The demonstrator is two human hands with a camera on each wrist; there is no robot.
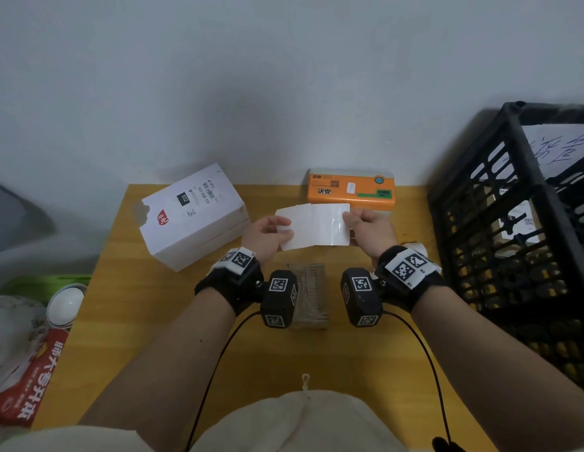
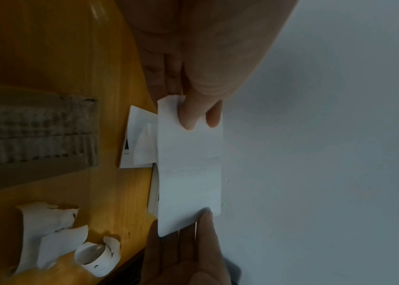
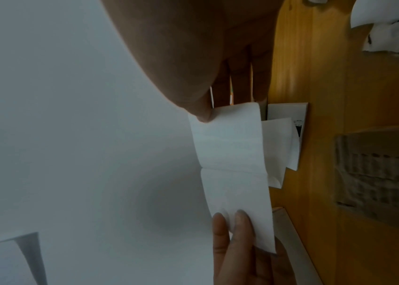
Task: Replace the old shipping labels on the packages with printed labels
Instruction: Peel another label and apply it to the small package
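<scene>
Above the middle of the yellow table, a white label strip is stretched between both hands. My left hand pinches its left end between thumb and fingers; the left wrist view shows that grip on the label strip. At the strip's right end, my right hand pinches it too. In the right wrist view the label strip has a crosswise seam, and the side facing me looks blank. A white box with a printed label stands at the back left. An orange box lies at the back.
A brown, clear-wrapped package lies under my wrists. Torn, curled label scraps sit on the table by my right wrist. A black plastic crate fills the right side. Bags and a bowl crowd the left edge.
</scene>
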